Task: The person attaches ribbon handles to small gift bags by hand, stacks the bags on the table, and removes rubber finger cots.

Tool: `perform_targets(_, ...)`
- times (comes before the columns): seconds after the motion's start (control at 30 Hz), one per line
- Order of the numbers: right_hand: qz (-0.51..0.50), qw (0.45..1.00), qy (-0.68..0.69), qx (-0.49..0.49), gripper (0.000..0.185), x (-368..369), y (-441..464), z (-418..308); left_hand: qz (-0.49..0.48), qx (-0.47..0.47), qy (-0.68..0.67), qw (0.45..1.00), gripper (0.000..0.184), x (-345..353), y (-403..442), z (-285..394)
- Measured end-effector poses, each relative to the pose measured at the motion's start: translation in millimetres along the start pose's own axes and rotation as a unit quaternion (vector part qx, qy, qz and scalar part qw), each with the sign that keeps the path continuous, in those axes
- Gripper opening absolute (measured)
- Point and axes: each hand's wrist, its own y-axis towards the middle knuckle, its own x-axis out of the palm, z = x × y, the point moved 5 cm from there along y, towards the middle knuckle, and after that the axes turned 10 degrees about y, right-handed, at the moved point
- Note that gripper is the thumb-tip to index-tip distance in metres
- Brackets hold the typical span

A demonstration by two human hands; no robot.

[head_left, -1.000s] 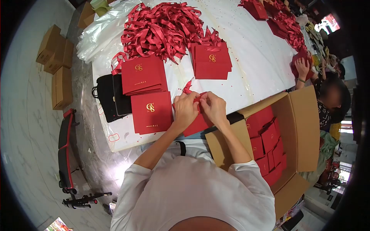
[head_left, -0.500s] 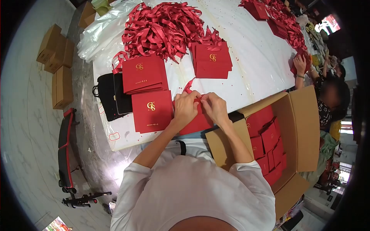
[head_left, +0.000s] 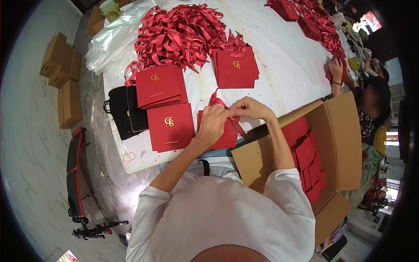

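Note:
A red paper bag (head_left: 223, 139) lies flat at the table's near edge, partly covered by my hands. My left hand (head_left: 213, 125) is closed, pinching a red ribbon (head_left: 217, 101) at the bag's upper part. Beside it, my right hand (head_left: 251, 108) is also closed on the ribbon, the fingertips of both hands nearly meeting. One ribbon tail hangs down below the right fingers over the bag. Just left of my hands lies a stack of red bags (head_left: 171, 126) with a gold logo, and behind it another stack (head_left: 160, 85).
A heap of red ribbons (head_left: 179, 37) covers the table's back, with more red bags (head_left: 237, 67) to its right. An open carton (head_left: 342, 144) of red bags stands at my right. Black bags (head_left: 120, 111) lie at left. A co-worker (head_left: 371, 105) handles red items at far right.
My right hand has lifted and moved up and right, drawing the ribbon, and its elbow has swung outward. A ribbon tail now shows below it. The left hand stays near the same spot.

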Motion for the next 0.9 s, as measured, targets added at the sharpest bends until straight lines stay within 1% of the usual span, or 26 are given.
perform_targets(0.03,-0.048,0.998,0.030,0.037,0.016,1.8,1.4,4.1,-0.006,0.020,-0.002,1.000,0.017,1.1,-0.4,0.4)
perform_targets(0.17,-0.036,0.997,0.050,0.056,0.016,3.7,11.5,22.8,0.002,0.024,-0.015,1.000,0.015,-0.9,-1.0,0.0)
perform_targets(0.23,0.016,0.996,0.059,0.068,0.017,7.6,17.3,36.2,-0.002,-0.013,-0.018,1.000,0.013,-1.5,-2.5,-3.5)
perform_targets(0.27,0.048,0.995,0.064,0.066,0.018,8.4,19.3,42.1,0.012,-0.015,-0.021,1.000,0.013,-3.3,-2.2,-4.4)
perform_targets(0.3,0.049,0.994,0.066,0.066,0.018,12.3,23.1,44.2,0.010,-0.009,-0.027,1.000,0.014,-2.7,-1.7,-3.4)
perform_targets(0.37,0.197,0.963,0.176,0.047,0.015,6.1,26.8,49.1,0.007,0.014,-0.026,1.000,0.015,1.8,-2.6,5.5)
perform_targets(0.4,0.246,0.953,0.174,0.004,0.017,4.1,26.2,38.0,0.007,0.015,-0.027,0.999,0.015,3.8,-2.7,9.0)
perform_targets(0.43,0.247,0.953,0.174,0.003,0.017,1.6,27.1,41.0,0.010,-0.008,-0.024,1.000,0.015,4.7,-1.6,8.7)
perform_targets(0.5,0.334,0.933,0.115,-0.072,0.020,-10.3,21.5,38.8,0.009,-0.055,-0.039,0.998,0.017,4.7,1.7,0.7)
perform_targets(0.53,0.339,0.925,0.115,-0.129,0.022,-11.2,15.3,34.6,0.019,-0.064,-0.040,0.997,0.017,3.0,2.1,-3.0)
perform_targets(0.57,0.353,0.924,0.091,-0.119,0.022,-14.6,5.8,35.3,0.030,-0.075,-0.040,0.996,0.018,1.1,2.3,-6.8)
perform_targets(0.6,0.366,0.922,0.067,-0.110,0.022,-18.1,-5.8,31.6,0.021,-0.098,-0.039,0.994,0.020,-0.9,3.0,-10.8)
perform_targets(0.63,0.349,0.933,0.051,-0.075,0.025,-21.7,-14.6,35.6,0.026,-0.110,-0.039,0.993,0.020,-1.3,2.8,-15.1)
perform_targets(0.7,0.260,0.961,0.036,-0.085,0.026,-16.5,-33.4,39.9,0.029,-0.134,-0.039,0.990,0.020,0.7,4.4,-24.9)
perform_targets(0.73,0.214,0.975,-0.022,-0.046,0.026,-9.0,-44.3,33.5,0.024,-0.137,-0.042,0.989,0.020,3.0,5.6,-28.9)
perform_targets(0.8,0.130,0.991,0.006,0.005,0.025,10.3,-58.1,39.2,0.009,-0.147,-0.039,0.988,0.021,5.1,9.0,-32.1)
perform_targets(0.83,0.124,0.986,-0.113,-0.002,0.025,15.4,-63.1,30.2,0.009,-0.146,-0.039,0.988,0.021,5.3,11.3,-32.1)
perform_targets(0.9,0.146,0.983,-0.114,-0.003,0.025,17.1,-66.3,35.0,0.001,-0.154,-0.025,0.988,0.020,6.0,14.6,-33.6)
